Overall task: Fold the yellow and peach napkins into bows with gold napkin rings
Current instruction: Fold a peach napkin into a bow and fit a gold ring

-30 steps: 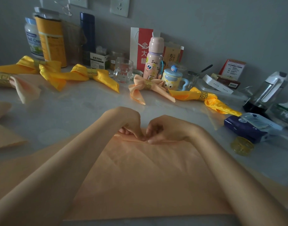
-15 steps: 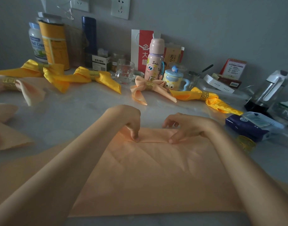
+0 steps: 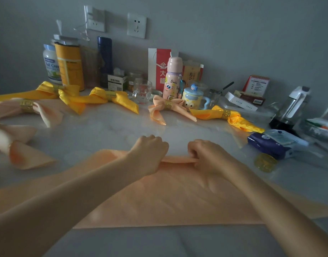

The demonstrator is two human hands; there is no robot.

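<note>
A pale, glossy marble-look table [image 3: 107, 132] runs up to a plain grey wall [image 3: 233, 34] that carries two white sockets [image 3: 136, 25], one with a plug and cord in it. The light is dim. A peach napkin [image 3: 168, 199] lies spread flat on the near part of the table, its far edge turned over into a narrow fold. The left hand [image 3: 150, 154] and the right hand [image 3: 207, 156] sit close together on that fold, both with fingers curled and grasping the folded strip. Finished bows lie in a loose row farther back: a yellow bow [image 3: 107, 98], a peach bow [image 3: 168, 108] and another yellow one [image 3: 232, 117], each cinched with a gold band, with more yellow and peach bows at the left edge. A loose gold napkin ring [image 3: 265, 162] lies on the table just right of the right wrist, beside a dark blue tissue pack [image 3: 272, 145]. Along the wall stand a yellow canister [image 3: 69, 67], a dark blue flask [image 3: 104, 54], a glass mug [image 3: 142, 91], a pink bottle [image 3: 173, 78] and a red-and-white paper bag [image 3: 159, 65].
</note>
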